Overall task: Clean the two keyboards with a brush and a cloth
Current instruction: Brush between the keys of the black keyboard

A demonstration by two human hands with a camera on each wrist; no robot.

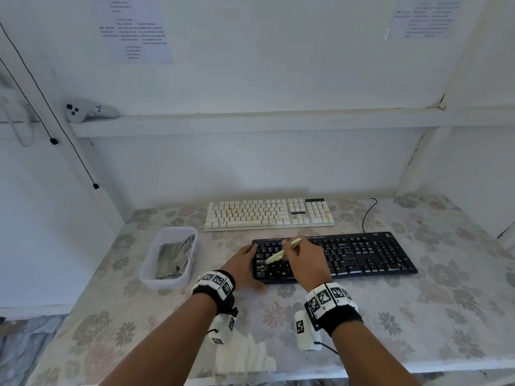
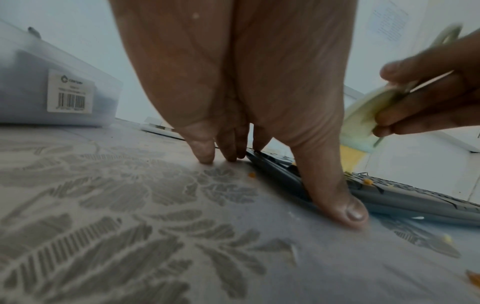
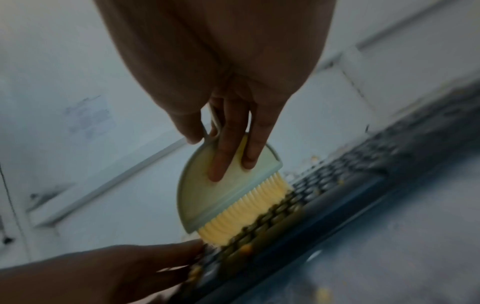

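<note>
A black keyboard (image 1: 362, 254) lies near me on the flowered table, with orange crumbs on its left keys (image 3: 246, 248). Behind it lies a white keyboard (image 1: 267, 214), also crumbed. My right hand (image 1: 289, 252) grips a pale green brush (image 1: 281, 253) with yellow bristles (image 3: 244, 214). The bristles touch the black keyboard's left keys. My left hand (image 1: 250, 267) braces that keyboard's left end with straight fingers (image 2: 205, 152) on the table. Its thumb (image 2: 337, 195) lies along the front edge. A crumpled cloth (image 1: 172, 254) sits in a tub.
The clear plastic tub (image 1: 147, 263) stands left of the black keyboard. A white cloth (image 1: 245, 355) lies at the table's front edge between my arms. A black cable (image 1: 367, 213) runs behind the black keyboard. A white controller (image 1: 89, 110) rests on the shelf, and cords (image 1: 55, 112) hang at the left.
</note>
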